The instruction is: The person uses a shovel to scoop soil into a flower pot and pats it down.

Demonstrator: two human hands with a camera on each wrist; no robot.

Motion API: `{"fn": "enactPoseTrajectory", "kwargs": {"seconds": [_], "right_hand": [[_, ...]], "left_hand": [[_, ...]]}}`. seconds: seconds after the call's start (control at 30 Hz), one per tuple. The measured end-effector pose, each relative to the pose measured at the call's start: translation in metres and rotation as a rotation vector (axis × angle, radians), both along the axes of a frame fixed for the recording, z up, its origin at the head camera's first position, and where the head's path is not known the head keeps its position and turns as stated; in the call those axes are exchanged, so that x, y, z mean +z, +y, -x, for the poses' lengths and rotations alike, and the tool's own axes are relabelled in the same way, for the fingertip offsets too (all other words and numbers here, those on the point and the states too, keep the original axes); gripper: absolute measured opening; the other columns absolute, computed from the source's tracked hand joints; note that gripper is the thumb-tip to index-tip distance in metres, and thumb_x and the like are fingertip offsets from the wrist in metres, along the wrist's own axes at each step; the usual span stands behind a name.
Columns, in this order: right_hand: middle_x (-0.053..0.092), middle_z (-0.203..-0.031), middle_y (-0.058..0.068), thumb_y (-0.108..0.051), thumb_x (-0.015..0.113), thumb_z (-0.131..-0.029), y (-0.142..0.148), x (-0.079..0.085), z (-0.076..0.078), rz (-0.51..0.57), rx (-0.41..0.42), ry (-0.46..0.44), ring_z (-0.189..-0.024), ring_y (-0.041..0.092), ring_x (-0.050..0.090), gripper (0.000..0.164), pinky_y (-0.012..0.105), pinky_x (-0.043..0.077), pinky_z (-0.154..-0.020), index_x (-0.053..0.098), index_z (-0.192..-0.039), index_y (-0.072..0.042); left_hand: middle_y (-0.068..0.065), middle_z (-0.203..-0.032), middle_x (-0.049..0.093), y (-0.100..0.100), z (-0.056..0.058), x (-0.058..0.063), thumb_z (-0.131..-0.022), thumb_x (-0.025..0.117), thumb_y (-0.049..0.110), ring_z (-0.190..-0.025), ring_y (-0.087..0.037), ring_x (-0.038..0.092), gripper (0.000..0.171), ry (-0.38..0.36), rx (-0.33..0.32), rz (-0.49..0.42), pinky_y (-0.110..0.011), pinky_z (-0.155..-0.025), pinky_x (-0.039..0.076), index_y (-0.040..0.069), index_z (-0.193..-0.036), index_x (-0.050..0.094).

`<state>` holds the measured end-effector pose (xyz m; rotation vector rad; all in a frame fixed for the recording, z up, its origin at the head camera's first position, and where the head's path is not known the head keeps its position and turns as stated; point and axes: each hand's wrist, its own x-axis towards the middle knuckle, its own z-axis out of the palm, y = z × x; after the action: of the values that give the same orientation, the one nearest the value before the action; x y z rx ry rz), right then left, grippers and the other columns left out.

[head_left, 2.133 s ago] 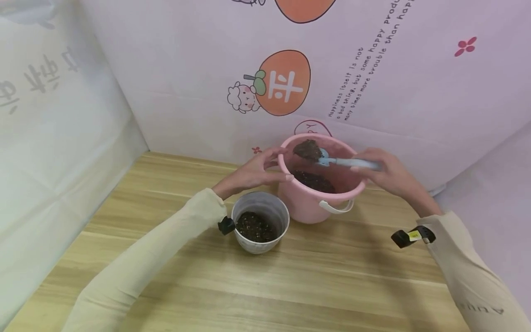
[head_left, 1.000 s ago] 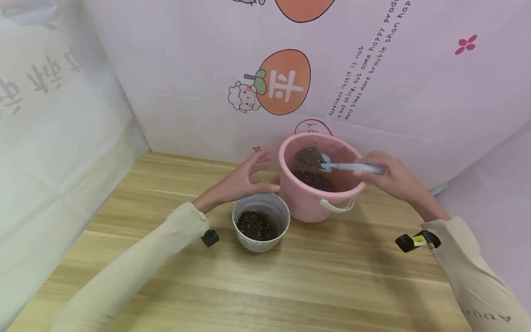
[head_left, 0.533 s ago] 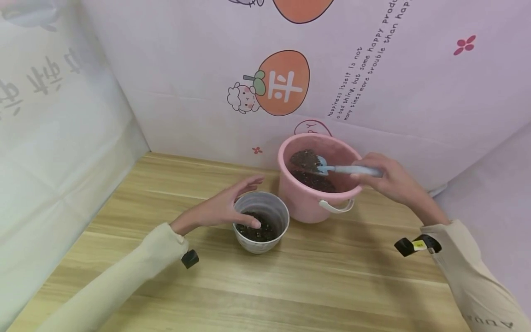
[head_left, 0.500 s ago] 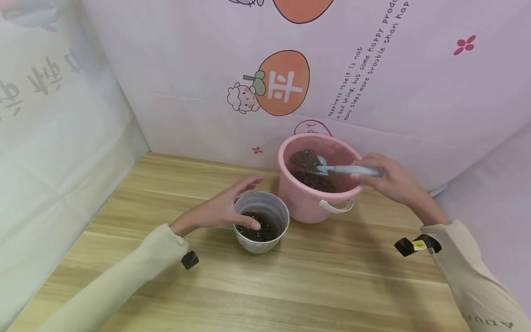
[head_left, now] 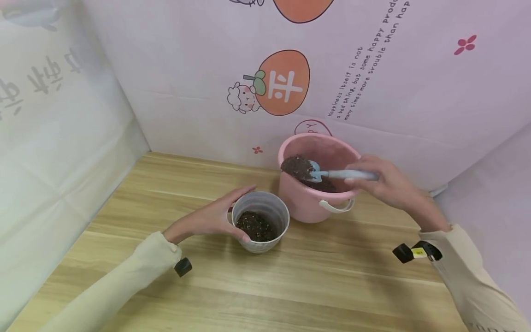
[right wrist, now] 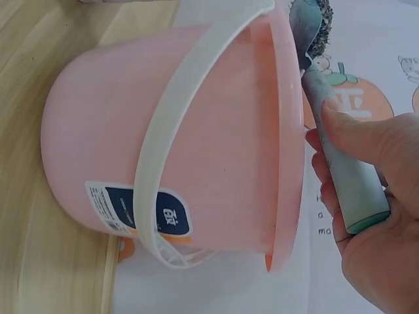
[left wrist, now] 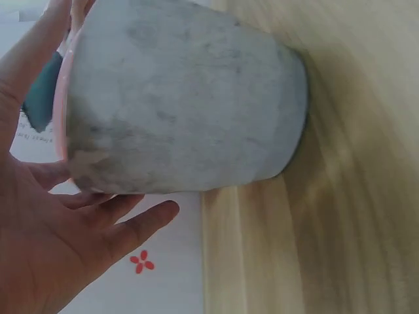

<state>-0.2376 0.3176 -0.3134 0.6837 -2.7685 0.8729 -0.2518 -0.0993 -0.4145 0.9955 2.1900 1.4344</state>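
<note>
My left hand (head_left: 211,216) is at the left side of a whitish-grey plant pot (head_left: 259,247) with dark soil (head_left: 254,226) inside. Its thumb lies at the near rim and the other fingers reach along the far side; in the left wrist view the fingers look fairly straight and spread beside the pot wall (left wrist: 183,98). My right hand (head_left: 383,182) grips the handle of a light blue hand trowel (head_left: 342,174). The trowel's blade, heaped with soil (head_left: 297,167), is over the left rim of a pink bucket (head_left: 307,205), which holds more soil.
The bucket stands just behind and right of the pot on a wood-grain table (head_left: 290,290). Its white handle (right wrist: 177,98) hangs down the outside. A printed white cloth wall (head_left: 195,120) rises close behind the bucket.
My left hand has left the bucket's rim and come down to the pot. The right hand has lowered the loaded trowel slightly and shifted it left, to the bucket's left rim.
</note>
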Motion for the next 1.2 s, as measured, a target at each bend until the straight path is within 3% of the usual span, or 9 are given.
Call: {"fn": "enactPoseTrajectory", "kwargs": {"seconds": [0.33, 0.47, 0.67, 0.9, 1.2], "right_hand": [[0.073, -0.104, -0.004, -0.004, 0.082, -0.089, -0.012, -0.003, -0.006, 0.029, 0.093, 0.078, -0.101, 0.005, 0.060, 0.026, 0.020, 0.045, -0.089, 0.078, -0.112, -0.015], [0.074, -0.102, -0.005, -0.001, 0.082, -0.087, -0.018, -0.005, -0.009, 0.042, 0.137, 0.099, -0.098, 0.005, 0.060, 0.030, 0.019, 0.045, -0.088, 0.078, -0.113, -0.014], [0.071, -0.097, -0.005, 0.006, 0.080, -0.086, -0.028, -0.006, -0.012, 0.026, 0.248, 0.135, -0.091, 0.008, 0.060, 0.030, 0.021, 0.047, -0.080, 0.080, -0.110, -0.012], [0.067, -0.101, -0.013, -0.004, 0.080, -0.090, -0.038, -0.004, -0.023, -0.047, 0.246, 0.096, -0.093, 0.007, 0.055, 0.028, 0.024, 0.049, -0.078, 0.080, -0.110, -0.023], [0.064, -0.098, -0.016, -0.006, 0.080, -0.091, -0.045, -0.005, -0.034, -0.096, 0.258, 0.114, -0.092, 0.007, 0.050, 0.031, 0.026, 0.043, -0.078, 0.080, -0.116, -0.024]], "left_hand": [[-0.015, -0.161, 0.040, 0.002, -0.003, -0.008, -0.068, 0.101, 0.023, -0.148, -0.035, 0.040, 0.126, 0.054, 0.026, -0.014, -0.059, -0.124, 0.030, 0.009, -0.166, 0.023], [-0.019, -0.159, 0.041, 0.001, -0.003, -0.007, -0.068, 0.100, 0.024, -0.145, -0.038, 0.042, 0.124, 0.101, 0.037, 0.005, -0.062, -0.121, 0.034, 0.003, -0.164, 0.025], [-0.018, -0.159, 0.040, 0.002, -0.004, -0.006, -0.068, 0.100, 0.025, -0.145, -0.036, 0.043, 0.120, 0.098, 0.058, 0.021, -0.060, -0.120, 0.035, 0.002, -0.162, 0.029], [-0.017, -0.160, 0.039, 0.003, -0.005, -0.008, -0.067, 0.100, 0.025, -0.146, -0.034, 0.041, 0.118, 0.092, 0.075, 0.021, -0.058, -0.121, 0.036, 0.005, -0.162, 0.032], [-0.015, -0.161, 0.037, 0.001, -0.004, -0.009, -0.068, 0.099, 0.027, -0.145, -0.033, 0.042, 0.119, 0.075, 0.076, 0.042, -0.057, -0.119, 0.039, 0.007, -0.163, 0.030]]}}
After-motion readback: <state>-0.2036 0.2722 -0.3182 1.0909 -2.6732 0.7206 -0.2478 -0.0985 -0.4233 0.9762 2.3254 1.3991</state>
